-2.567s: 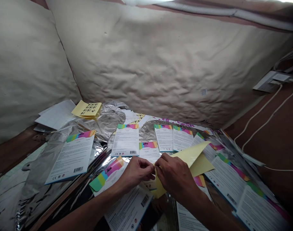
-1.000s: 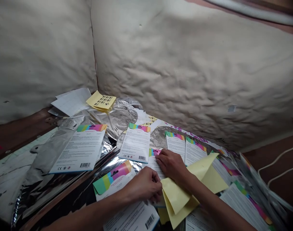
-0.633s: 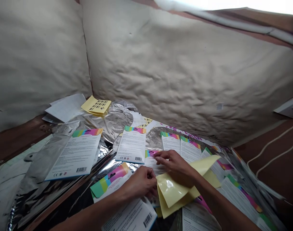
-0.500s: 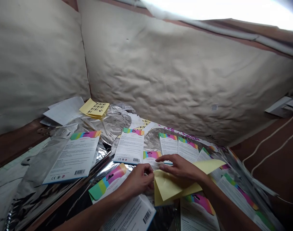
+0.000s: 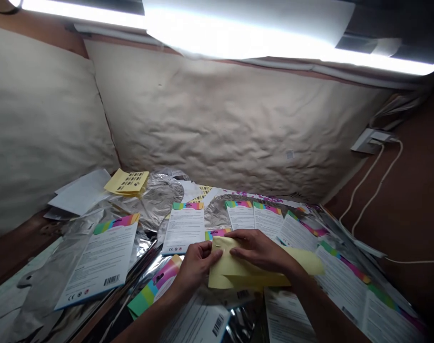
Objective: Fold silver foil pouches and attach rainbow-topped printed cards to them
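Observation:
A folded pale yellow sheet (image 5: 234,274) lies over the printed cards in front of me. My left hand (image 5: 195,264) pinches its left edge near the upper corner. My right hand (image 5: 261,250) lies flat on top of the sheet, fingers spread and pointing left. Under and around the sheet are white cards with rainbow-striped tops and barcodes, such as one card (image 5: 184,227) just beyond my hands and another card (image 5: 99,259) to the left.
Crinkled silver foil (image 5: 160,193) covers much of the surface. A yellow label sheet (image 5: 127,181) and white papers (image 5: 79,190) lie at the back left. Padded cream walls rise behind. A wall socket (image 5: 372,138) with white cables is at right.
My right hand went from pinching the yellow sheet to pressing on a card, and now lies flat on the sheet. The sheet has been lowered and flattened. The camera has tilted upward.

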{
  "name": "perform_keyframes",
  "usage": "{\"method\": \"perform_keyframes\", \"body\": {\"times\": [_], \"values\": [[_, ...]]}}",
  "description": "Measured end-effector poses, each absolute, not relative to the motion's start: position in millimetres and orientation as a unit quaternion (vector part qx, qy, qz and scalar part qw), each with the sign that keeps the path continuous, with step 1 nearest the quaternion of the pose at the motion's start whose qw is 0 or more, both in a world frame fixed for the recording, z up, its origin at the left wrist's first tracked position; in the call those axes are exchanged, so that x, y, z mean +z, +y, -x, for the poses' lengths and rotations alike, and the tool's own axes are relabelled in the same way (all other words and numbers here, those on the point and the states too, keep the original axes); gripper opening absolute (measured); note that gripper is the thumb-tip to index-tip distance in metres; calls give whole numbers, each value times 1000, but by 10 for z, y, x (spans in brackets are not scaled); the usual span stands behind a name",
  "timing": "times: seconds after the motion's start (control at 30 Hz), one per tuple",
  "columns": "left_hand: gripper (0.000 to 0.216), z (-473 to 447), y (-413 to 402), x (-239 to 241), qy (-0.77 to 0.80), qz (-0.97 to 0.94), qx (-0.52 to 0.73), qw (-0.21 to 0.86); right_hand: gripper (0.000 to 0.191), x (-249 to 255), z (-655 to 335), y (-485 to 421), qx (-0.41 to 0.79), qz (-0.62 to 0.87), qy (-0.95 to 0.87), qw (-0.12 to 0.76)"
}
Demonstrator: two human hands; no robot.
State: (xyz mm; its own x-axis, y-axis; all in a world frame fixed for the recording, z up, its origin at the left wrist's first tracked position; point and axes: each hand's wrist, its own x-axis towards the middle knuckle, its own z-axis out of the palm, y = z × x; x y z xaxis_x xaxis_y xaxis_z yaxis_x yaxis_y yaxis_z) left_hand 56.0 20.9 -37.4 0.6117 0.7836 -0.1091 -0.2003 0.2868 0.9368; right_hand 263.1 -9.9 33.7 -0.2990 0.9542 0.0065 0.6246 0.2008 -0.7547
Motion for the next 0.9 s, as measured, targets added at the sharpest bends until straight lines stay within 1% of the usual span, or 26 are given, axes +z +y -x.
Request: {"method": "perform_keyframes", "body": {"times": [0.1, 0.17, 0.23, 0.3, 0.37, 0.43, 0.5, 0.63, 0.7, 0.8, 0.83, 0.87, 0.9], "values": [[52, -556, 251, -354, 323, -455, 334, 759, 27, 349, -2752, -64, 318, 568, -726, 220], [54, -561, 267, -356, 324, -436, 354, 762, 22, 326, -2826, -44, 316, 586, -714, 217], [56, -564, 274, -371, 313, -435, 363, 762, 21, 284, -2868, -27, 323, 591, -708, 213], [52, -559, 279, -398, 316, -444, 353, 760, 23, 243, -2869, -18, 325, 593, -707, 208], [47, -550, 289, -433, 337, -450, 342, 753, 30, 215, -2824, -26, 276, 601, -712, 236], [45, -544, 302, -470, 356, -461, 343, 737, 37, 202, -2739, -54, 196, 590, -729, 288], [42, -545, 309, -499, 356, -485, 355, 716, 35, 197, -2634, -94, 164, 554, -750, 322], [36, -562, 283, -504, 336, -535, 383, 673, 31, 194, -2481, -160, 234, 532, -742, 334], [38, -571, 257, -472, 329, -535, 402, 666, 27, 197, -2460, -173, 274, 532, -724, 344], [66, -579, 231, -402, 318, -523, 426, 666, 22, 204, -2474, -173, 338, 514, -704, 355], [69, -579, 229, -383, 315, -529, 424, 664, 21, 203, -2484, -169, 352, 512, -699, 355], [65, -577, 229, -369, 313, -541, 419, 659, 21, 200, -2494, -164, 364, 512, -694, 352], [55, -574, 231, -362, 313, -557, 411, 650, 21, 194, -2503, -159, 373, 513, -690, 349]]}}
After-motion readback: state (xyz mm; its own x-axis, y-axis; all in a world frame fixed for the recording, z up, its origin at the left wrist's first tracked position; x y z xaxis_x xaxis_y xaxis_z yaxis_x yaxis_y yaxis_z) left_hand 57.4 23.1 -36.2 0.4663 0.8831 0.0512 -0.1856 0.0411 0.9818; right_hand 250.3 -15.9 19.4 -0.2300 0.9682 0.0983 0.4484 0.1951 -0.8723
